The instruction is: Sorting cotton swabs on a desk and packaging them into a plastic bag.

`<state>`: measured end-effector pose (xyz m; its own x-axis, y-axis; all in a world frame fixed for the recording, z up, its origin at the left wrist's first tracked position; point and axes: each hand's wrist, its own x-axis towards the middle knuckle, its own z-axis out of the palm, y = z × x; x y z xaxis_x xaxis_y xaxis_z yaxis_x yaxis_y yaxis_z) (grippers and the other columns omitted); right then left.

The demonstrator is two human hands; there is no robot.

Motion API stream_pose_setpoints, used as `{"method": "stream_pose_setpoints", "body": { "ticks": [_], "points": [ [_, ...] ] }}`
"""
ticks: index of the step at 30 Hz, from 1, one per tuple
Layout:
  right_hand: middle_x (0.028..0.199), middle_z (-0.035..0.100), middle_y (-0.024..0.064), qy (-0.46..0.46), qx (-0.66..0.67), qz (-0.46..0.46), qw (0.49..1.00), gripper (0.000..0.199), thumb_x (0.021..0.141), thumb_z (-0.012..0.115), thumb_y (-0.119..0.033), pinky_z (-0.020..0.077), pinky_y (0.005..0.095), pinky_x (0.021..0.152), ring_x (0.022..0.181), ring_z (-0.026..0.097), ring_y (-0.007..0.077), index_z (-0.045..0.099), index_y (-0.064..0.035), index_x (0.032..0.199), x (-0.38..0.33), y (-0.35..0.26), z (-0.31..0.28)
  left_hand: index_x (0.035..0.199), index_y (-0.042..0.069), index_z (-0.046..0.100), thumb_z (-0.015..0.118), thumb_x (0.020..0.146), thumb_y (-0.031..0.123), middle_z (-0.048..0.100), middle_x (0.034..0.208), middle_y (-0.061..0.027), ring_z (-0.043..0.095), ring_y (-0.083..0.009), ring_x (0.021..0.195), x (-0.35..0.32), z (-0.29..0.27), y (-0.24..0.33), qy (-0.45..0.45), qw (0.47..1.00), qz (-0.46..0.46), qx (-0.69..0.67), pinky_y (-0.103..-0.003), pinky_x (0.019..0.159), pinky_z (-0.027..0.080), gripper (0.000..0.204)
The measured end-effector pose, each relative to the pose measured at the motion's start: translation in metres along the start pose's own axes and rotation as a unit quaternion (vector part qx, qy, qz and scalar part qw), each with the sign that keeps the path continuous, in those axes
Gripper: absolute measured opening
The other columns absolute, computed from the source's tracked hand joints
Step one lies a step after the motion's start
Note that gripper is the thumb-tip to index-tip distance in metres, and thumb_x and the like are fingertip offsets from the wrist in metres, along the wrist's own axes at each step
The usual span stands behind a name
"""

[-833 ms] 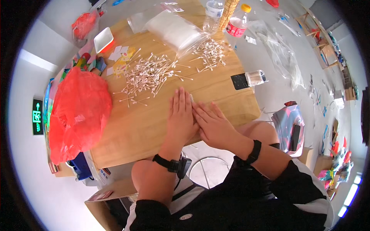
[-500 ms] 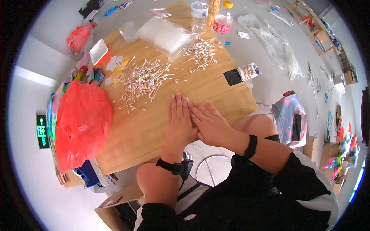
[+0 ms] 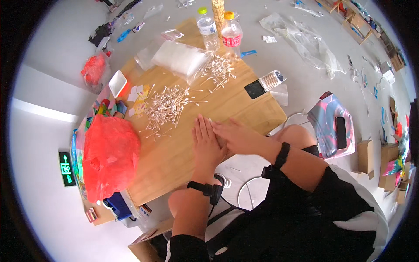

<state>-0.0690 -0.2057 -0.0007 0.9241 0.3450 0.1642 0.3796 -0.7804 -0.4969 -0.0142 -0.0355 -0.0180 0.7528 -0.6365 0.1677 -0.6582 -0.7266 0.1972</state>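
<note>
My left hand (image 3: 206,142) and my right hand (image 3: 238,136) are pressed together over the table's near edge. The left fingers are straight and side by side; the right fingers lie against their edge. A small pale tip shows between the fingertips, but what lies between the palms is hidden. Just beyond my hands, a loose heap of cotton swabs (image 3: 166,107) spreads over the wooden table (image 3: 174,153). A smaller pile of cotton swabs (image 3: 219,71) lies farther back. At the right, a clear pack of cotton swabs (image 3: 271,80) rests beside a black card (image 3: 254,89).
A red plastic bag (image 3: 111,157) bulges at the left edge. Behind are a white tray (image 3: 117,84), a clear plastic packet (image 3: 179,57) and two bottles (image 3: 208,30) (image 3: 231,36). To the right, a phone (image 3: 341,133) lies on a patterned stool (image 3: 325,122); boxes (image 3: 365,156) stand beyond.
The view has shifted, so the table's things sit differently in the picture. My hands stay together, and the right fingers lie closer over the left hand's edge.
</note>
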Motion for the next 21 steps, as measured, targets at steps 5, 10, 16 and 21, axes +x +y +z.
{"method": "stream_pose_setpoints", "body": {
  "ticks": [5,10,16,21],
  "points": [
    [0.107,0.066,0.0054,0.466,0.347,0.214,0.786,0.023,0.093,0.050,-0.002,0.0498,0.0353,0.086,0.098,0.062,0.0190,0.067,-0.0051,0.109,-0.024,0.073,-0.044,0.151,-0.015,0.024,0.060,0.090,0.060,0.021,0.161,-0.0335,0.019,-0.0461,0.151,0.005,0.000,0.011,0.002,1.000,0.017,0.005,-0.056,0.123,0.015,0.103],
    [0.108,0.061,0.0016,0.630,0.493,0.369,0.473,0.017,0.098,0.056,-0.012,0.0489,0.0311,0.083,0.099,0.061,0.0163,0.059,-0.0103,0.115,-0.069,0.154,-0.060,0.151,-0.015,0.023,0.060,0.092,0.059,0.019,0.161,-0.0332,0.018,-0.0459,0.151,0.039,0.013,0.054,-0.023,0.999,0.024,0.000,-0.055,0.123,0.014,0.101],
    [0.120,0.061,0.0018,0.413,0.735,0.300,0.447,0.039,0.098,0.069,-0.028,0.0502,0.0376,0.093,0.109,0.061,0.0203,0.054,-0.0107,0.130,-0.056,0.180,-0.050,0.151,-0.014,0.023,0.059,0.092,0.058,0.018,0.162,-0.0334,0.016,-0.0468,0.152,0.075,0.032,0.094,-0.008,0.999,0.033,-0.032,-0.055,0.123,0.014,0.101],
    [0.139,0.057,0.0127,0.431,0.770,0.205,0.424,0.038,0.104,0.057,-0.016,0.0419,0.0433,0.115,0.133,0.052,0.0278,0.046,-0.0036,0.138,-0.027,0.187,-0.057,0.152,-0.014,0.023,0.058,0.092,0.061,0.018,0.161,-0.0336,0.015,-0.0466,0.152,0.108,0.042,0.121,0.001,0.998,0.027,-0.062,-0.055,0.123,0.013,0.102]
  ]
}}
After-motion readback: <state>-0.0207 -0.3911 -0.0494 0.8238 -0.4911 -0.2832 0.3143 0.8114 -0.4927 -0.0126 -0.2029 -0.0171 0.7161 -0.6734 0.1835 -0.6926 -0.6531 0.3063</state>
